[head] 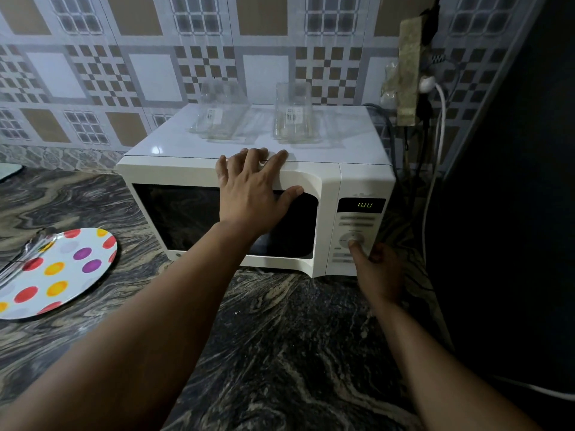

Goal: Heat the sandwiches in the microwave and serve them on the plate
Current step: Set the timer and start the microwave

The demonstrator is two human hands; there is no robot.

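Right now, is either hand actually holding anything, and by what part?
Nothing is held. The left hand rests flat on the microwave door's top edge; the right hand presses the dial with its thumb.

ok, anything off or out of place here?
Mostly fine. Two clear glass jars stand on top of the microwave, and a taped-up power strip hangs beside it. Tongs rest on the dotted plate.

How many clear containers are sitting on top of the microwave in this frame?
2. One clear plastic container stands left of centre on the white microwave top; the other clear plastic container stands right of centre. Nothing suggests more behind them.
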